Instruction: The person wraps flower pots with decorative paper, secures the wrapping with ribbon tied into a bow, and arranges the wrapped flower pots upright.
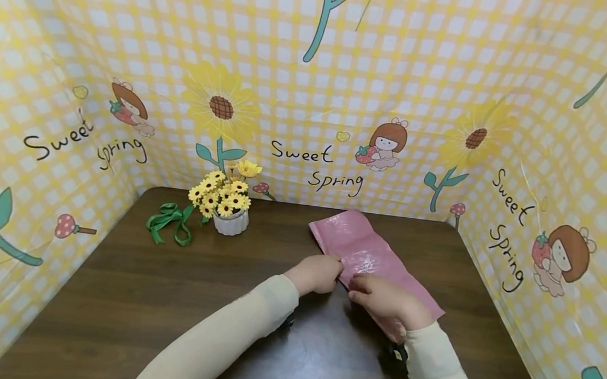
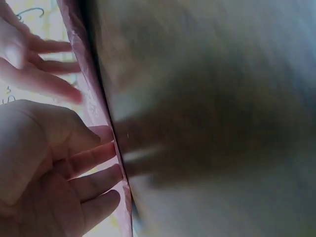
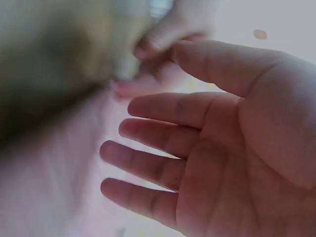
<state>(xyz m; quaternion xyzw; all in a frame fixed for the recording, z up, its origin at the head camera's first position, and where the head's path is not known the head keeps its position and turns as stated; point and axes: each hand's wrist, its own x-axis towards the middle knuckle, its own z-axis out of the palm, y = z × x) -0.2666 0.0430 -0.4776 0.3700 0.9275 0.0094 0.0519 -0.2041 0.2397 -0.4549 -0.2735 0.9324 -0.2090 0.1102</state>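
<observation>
A long, flat, shiny pink plastic sheet lies slantwise on the right half of the brown table. Its near left edge is where my left hand pinches it, thumb and index finger close together. In the left wrist view, the left fingertips line up along the pink edge. Over the lower part of the sheet is my right hand, just beside the left one. The right wrist view shows its fingers spread and nearly straight, palm turned to the camera.
A white ribbed pot of yellow artificial flowers stands at the back left. Looped green ribbon lies left of it. Yellow checked cloth with printed flowers surrounds the brown table at the back and both sides.
</observation>
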